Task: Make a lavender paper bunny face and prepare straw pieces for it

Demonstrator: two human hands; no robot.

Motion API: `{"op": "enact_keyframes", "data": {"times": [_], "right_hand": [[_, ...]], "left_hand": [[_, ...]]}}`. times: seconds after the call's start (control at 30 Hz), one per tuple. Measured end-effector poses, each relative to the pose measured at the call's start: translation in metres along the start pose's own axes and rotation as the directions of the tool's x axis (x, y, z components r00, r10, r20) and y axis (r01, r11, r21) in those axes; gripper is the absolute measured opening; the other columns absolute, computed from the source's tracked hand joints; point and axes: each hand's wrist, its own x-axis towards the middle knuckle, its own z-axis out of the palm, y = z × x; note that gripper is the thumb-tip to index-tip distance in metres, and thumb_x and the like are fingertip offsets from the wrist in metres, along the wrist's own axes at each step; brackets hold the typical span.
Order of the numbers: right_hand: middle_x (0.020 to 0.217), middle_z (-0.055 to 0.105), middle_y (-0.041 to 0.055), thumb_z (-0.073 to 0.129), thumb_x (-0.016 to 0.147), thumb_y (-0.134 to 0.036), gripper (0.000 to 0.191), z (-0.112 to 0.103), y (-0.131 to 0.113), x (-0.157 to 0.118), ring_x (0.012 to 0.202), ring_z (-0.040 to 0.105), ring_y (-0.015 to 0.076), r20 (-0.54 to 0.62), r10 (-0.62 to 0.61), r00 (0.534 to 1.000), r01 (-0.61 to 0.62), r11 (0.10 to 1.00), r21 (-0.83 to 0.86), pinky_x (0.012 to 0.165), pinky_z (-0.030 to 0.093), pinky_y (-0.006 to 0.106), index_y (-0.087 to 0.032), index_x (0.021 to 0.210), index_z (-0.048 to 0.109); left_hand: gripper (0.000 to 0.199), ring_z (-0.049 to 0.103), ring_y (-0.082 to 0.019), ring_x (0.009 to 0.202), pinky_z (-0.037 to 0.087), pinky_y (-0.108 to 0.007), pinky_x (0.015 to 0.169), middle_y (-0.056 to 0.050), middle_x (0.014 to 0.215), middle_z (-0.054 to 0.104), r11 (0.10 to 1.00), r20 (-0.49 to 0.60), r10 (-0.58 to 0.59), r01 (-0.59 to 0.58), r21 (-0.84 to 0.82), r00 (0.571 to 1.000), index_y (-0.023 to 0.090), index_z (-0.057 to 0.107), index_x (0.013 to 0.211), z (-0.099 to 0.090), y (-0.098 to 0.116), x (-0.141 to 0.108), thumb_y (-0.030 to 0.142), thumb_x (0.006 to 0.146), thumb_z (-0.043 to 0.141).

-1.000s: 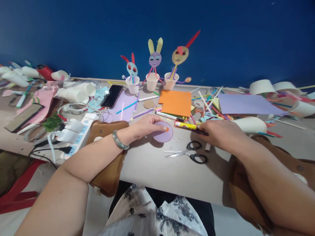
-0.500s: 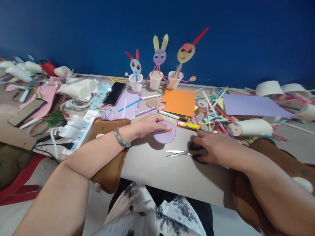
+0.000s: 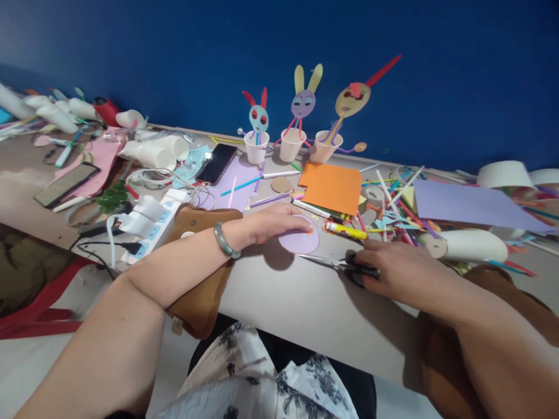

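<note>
My left hand (image 3: 282, 223), with a bangle on its wrist, pinches a round purple paper disc (image 3: 299, 237) that has a small orange spot under the thumb. My right hand (image 3: 384, 267) has its fingers at the black handles of a pair of scissors (image 3: 323, 262). The blades point left, nearly together, and their tips are at the lower edge of the disc. A yellow glue tube (image 3: 347, 230) lies just above the scissors.
Three paper-cup figures stand by the blue wall, one purple-faced (image 3: 303, 103). Orange paper (image 3: 332, 187), purple paper (image 3: 476, 203), pens and scraps cover the back. A power strip (image 3: 163, 224), phone (image 3: 218, 164) and brown cushion (image 3: 201, 279) lie left.
The scissor blades have closed from a wider spread, and their tips now reach the disc. The disc is tilted up more. The view has shifted, so the scene sits further right.
</note>
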Motion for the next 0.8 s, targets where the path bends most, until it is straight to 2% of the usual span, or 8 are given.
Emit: {"op": "enact_keyframes", "data": {"times": [0.07,0.13,0.2,0.27,0.33,0.4,0.5,0.8], "right_hand": [[0.083,0.070,0.0068,0.059,0.082,-0.032,0.015,-0.008,0.006,-0.006,0.071,0.065,0.0245,-0.043,0.099,0.994,-0.100,0.995,-0.020,0.056,0.034,0.032,-0.023,0.077,0.069],[0.078,0.070,0.0053,0.062,0.081,-0.041,0.018,-0.016,0.013,-0.015,0.068,0.064,0.0261,-0.230,0.221,0.948,-0.234,0.972,-0.029,0.054,0.035,0.032,-0.024,0.075,0.067],[0.080,0.070,0.0056,0.065,0.084,-0.044,0.021,-0.023,0.018,-0.022,0.067,0.064,0.0258,-0.553,0.233,0.800,-0.280,0.960,-0.001,0.053,0.037,0.033,-0.024,0.080,0.064],[0.083,0.069,0.0069,0.068,0.087,-0.043,0.022,-0.029,0.020,-0.025,0.071,0.065,0.0248,-0.755,0.093,0.650,-0.132,0.991,0.009,0.055,0.042,0.034,-0.023,0.085,0.059],[0.084,0.068,0.0079,0.071,0.089,-0.039,0.022,-0.031,0.019,-0.022,0.076,0.066,0.0240,-0.807,-0.107,0.581,0.102,0.993,-0.059,0.061,0.047,0.034,-0.024,0.088,0.055],[0.085,0.068,0.0080,0.074,0.088,-0.036,0.023,-0.030,0.018,-0.017,0.076,0.067,0.0239,-0.777,-0.288,0.559,0.250,0.953,-0.173,0.066,0.050,0.035,-0.024,0.089,0.054],[0.083,0.069,0.0087,0.080,0.082,-0.035,0.027,-0.026,0.021,-0.006,0.073,0.066,0.0236,-0.724,-0.433,0.537,0.296,0.900,-0.320,0.068,0.050,0.038,-0.023,0.087,0.056],[0.080,0.068,0.0069,0.076,0.087,-0.031,0.023,-0.025,0.022,0.001,0.070,0.063,0.0208,-0.657,-0.473,0.587,0.341,0.881,-0.329,0.069,0.045,0.036,-0.021,0.088,0.055]], "left_hand": [[0.010,0.059,-0.011,0.060,0.040,-0.022,0.055,-0.002,0.067,0.065,1.000,-0.002,0.018,-0.018,0.011,1.000,0.014,0.066,0.070,-0.001,0.000,0.000,0.021,0.076,0.068],[0.012,0.058,-0.012,0.062,0.040,-0.023,0.056,-0.001,0.069,0.064,0.999,0.006,0.042,-0.042,0.021,0.999,0.014,0.066,0.070,-0.003,-0.001,0.000,0.024,0.076,0.068],[0.014,0.057,-0.012,0.064,0.040,-0.024,0.058,-0.001,0.069,0.062,0.996,0.017,0.082,-0.082,0.026,0.997,0.015,0.065,0.069,-0.005,-0.002,0.000,0.026,0.076,0.068],[0.015,0.055,-0.012,0.067,0.040,-0.025,0.062,-0.001,0.071,0.061,0.990,0.017,0.134,-0.135,0.043,0.991,0.015,0.064,0.066,-0.006,-0.002,0.001,0.026,0.076,0.067],[0.015,0.053,-0.012,0.069,0.040,-0.026,0.064,-0.001,0.072,0.060,0.981,0.004,0.178,-0.178,0.073,0.984,0.015,0.061,0.063,-0.007,-0.002,0.002,0.022,0.076,0.065],[0.017,0.050,-0.012,0.069,0.040,-0.026,0.065,0.000,0.071,0.059,0.977,0.003,0.189,-0.189,0.095,0.982,0.016,0.059,0.061,-0.008,-0.001,0.003,0.019,0.076,0.064],[0.015,0.052,-0.012,0.070,0.043,-0.026,0.066,0.000,0.071,0.059,0.983,0.041,0.172,-0.174,0.056,0.984,0.016,0.061,0.062,-0.008,0.000,0.004,0.017,0.076,0.065],[0.006,0.060,-0.011,0.064,0.046,-0.025,0.062,-0.003,0.071,0.067,0.993,0.064,0.053,-0.046,-0.107,0.997,0.011,0.070,0.069,-0.004,0.005,-0.002,0.014,0.075,0.069]]}}
